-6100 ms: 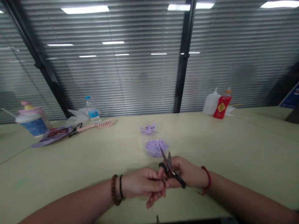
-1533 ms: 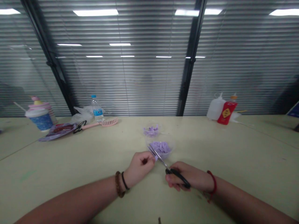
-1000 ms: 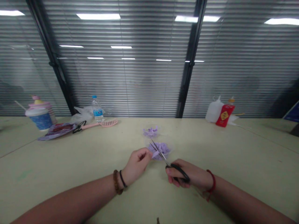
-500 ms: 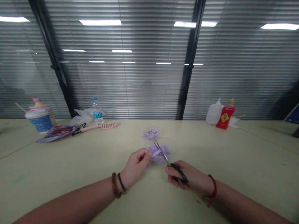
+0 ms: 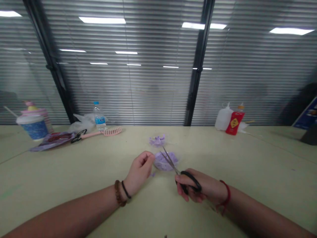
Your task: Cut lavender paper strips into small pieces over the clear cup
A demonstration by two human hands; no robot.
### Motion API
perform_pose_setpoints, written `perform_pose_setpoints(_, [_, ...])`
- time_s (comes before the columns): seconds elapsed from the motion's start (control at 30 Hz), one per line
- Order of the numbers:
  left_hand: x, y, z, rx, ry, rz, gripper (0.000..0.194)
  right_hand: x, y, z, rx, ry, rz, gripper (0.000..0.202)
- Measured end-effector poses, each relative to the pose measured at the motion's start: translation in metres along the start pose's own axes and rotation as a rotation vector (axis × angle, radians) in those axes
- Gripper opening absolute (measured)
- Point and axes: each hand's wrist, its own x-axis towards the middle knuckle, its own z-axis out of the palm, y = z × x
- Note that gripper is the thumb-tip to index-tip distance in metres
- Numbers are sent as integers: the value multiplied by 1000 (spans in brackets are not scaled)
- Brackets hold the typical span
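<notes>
Right grip point(image 5: 204, 185) clasping scissors point(image 5: 190, 174); blades point(image 5: 169, 159) ahead, near bowl point(image 5: 163, 167); left grip point(image 5: 138, 171) pinched closed, contents unclear.

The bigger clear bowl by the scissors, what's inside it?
The bowl holds lots of small purple pieces. The scissors in the right hand block some from view, and whatever lies under the top pieces is hidden.

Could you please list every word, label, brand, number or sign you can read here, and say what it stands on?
Nothing can be quoted with certainty:
Red plastic bottle: marks on its yellow diamond label, too blurred.
Clear water bottle with blue cap: blue label, too small.
Blue printed panel at right: no readable words.
</notes>
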Motion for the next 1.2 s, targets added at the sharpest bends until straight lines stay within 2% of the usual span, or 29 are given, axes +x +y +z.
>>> perform_pose_setpoints(0.13, [-1, 1, 1, -20, -31, 15, 29, -2, -1, 1, -39, -53, -20, 56])
perform_pose_setpoints(0.3, [-2, -3, 2, 70, -147, 0, 30, 1, 1, 5, -74, -15, -41, 52])
perform_pose_setpoints(0.43, [-3, -4, 3, 85, -184, -12, 33, 4, 3, 7, -81, 4, -12, 51])
perform_pose_setpoints(1.2, [-3, -3, 3, 133, -176, 32, 30, 5, 6, 6, -39, 20, -12, 51])
